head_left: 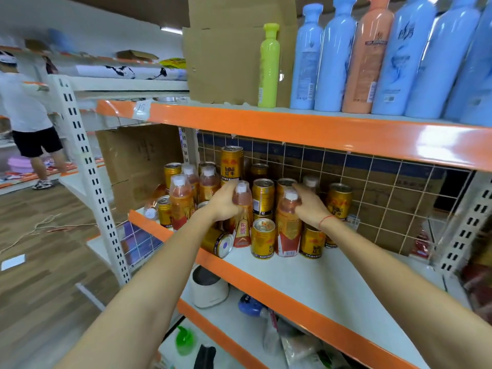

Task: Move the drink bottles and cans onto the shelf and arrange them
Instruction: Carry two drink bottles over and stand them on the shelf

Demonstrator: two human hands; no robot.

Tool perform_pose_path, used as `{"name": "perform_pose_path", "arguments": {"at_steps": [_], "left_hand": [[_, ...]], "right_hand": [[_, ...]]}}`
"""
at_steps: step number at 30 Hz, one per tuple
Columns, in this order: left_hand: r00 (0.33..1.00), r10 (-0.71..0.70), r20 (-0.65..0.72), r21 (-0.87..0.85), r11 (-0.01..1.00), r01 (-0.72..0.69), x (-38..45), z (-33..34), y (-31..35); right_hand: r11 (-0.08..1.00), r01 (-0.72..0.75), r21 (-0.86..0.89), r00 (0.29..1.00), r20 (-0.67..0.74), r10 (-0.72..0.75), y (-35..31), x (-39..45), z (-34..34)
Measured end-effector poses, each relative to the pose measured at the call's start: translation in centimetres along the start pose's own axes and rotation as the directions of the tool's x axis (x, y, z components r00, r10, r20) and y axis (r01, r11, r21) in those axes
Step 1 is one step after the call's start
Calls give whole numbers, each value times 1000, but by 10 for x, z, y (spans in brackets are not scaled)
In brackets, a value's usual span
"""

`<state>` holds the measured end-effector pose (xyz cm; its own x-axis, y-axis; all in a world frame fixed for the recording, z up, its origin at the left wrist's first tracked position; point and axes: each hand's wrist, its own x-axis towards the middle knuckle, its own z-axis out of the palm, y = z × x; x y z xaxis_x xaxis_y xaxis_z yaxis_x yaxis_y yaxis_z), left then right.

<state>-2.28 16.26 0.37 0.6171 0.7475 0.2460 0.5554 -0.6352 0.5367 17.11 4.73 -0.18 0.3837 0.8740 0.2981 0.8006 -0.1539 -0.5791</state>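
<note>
Head view. My left hand (226, 202) is curled round the upper part of one drink bottle (242, 217), which stands upright on the middle shelf (332, 278). My right hand (310, 206) grips the shoulder of a second bottle (287, 227), also upright, just to the right of the first. Between the two held bottles stands a gold can (263, 197); another can (263, 238) stands directly in front of it, nearer me. Below my left hand a can lying on its side (217, 242) rests at the shelf's orange front edge. To the left of my left hand stand three more bottles (182, 202) with white caps, close together. Behind it, one can is stacked higher than the rest (232, 162). Further cans stand beyond my right hand, against the wire grid (372, 193).
</note>
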Motion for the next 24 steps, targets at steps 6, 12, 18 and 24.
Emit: {"name": "perform_pose_path", "arguments": {"at_steps": [6,12,18,24], "left_hand": [[995,-75,-59,-106,992,68,19,9,-4],[987,-112,-115,-129,987,97,28,16,-2],[980,-119,-156,-142,985,97,33,19,-7],[978,-141,-156,-195,975,110,34,21,-6]], "right_hand": [[999,-46,17,996,-74,47,2,5,3],[997,-71,35,987,-143,75,0,10,4],[973,-68,218,996,-46,80,-1,9,-5],[972,-59,228,998,11,58,-10,9,2]]}}
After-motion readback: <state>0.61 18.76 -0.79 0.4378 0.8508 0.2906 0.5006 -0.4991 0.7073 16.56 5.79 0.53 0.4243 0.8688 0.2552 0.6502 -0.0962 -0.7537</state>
